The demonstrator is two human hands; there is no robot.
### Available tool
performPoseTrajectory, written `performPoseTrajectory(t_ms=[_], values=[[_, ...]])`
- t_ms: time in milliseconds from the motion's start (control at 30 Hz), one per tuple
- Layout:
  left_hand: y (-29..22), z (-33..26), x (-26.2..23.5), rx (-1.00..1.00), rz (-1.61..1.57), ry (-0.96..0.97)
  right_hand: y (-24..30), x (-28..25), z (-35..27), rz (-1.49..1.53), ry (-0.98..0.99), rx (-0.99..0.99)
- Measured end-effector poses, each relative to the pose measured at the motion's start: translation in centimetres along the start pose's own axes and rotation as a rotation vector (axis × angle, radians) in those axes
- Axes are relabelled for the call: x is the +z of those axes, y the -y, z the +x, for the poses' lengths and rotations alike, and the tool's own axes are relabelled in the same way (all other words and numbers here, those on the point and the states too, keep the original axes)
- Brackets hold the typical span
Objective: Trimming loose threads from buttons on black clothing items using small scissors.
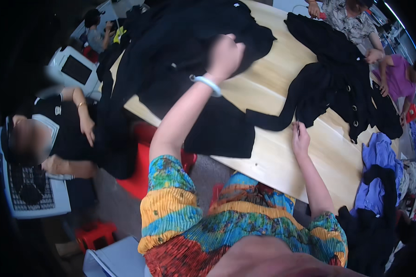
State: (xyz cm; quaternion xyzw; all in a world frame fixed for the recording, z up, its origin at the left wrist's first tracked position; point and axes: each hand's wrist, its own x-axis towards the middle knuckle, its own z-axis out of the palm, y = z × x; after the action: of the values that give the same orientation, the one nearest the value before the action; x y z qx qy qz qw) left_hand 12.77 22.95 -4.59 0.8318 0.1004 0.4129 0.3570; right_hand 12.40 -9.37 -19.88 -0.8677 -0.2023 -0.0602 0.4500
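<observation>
My left hand (226,55) is raised over a heap of black garments (171,41) on the table. Its fingers look curled in, partly smeared by motion, and what they hold, if anything, does not show. A pale blue band (207,85) circles that wrist. Farther right, my right hand (300,140) pinches the near edge of a black garment (321,87) with metal rings along it. A strip of this garment stretches left toward a flat black panel (222,129) that hangs over the table's near edge.
The pale wooden table (282,164) lies before me. Purple clothing (379,171) is piled at the right. Red stools (96,235) stand on the left floor. A person in black (67,124) sits at the left; a person in purple (396,78) works at the right, another beyond.
</observation>
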Motion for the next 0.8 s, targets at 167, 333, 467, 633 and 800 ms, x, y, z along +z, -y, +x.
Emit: performPoseTrajectory(t_ms=[167, 333, 467, 633, 800], values=[[-10.2, -4.3, 1.0, 0.215, -0.245, 0.005, 3.6, -2.5, 4.2, 1.024, 0.535, 0.277], [-15.1, -9.3, -0.8, 0.386, -0.302, 0.193, 13.8, -1.8, 3.4, 1.366, 0.413, 0.685], [-14.3, -12.7, -0.9, 0.435, -0.212, 0.327, 13.1, -0.8, 1.1, 1.506, 0.640, 0.504], [-9.9, -15.6, -6.0, 0.328, 0.048, -0.144, 13.7, -1.1, 3.0, 1.674, 0.365, 0.581], [7.4, -15.7, -11.9, -0.639, 0.508, -0.513, 16.0, -6.6, 4.0, 1.613, 0.363, 0.529]])
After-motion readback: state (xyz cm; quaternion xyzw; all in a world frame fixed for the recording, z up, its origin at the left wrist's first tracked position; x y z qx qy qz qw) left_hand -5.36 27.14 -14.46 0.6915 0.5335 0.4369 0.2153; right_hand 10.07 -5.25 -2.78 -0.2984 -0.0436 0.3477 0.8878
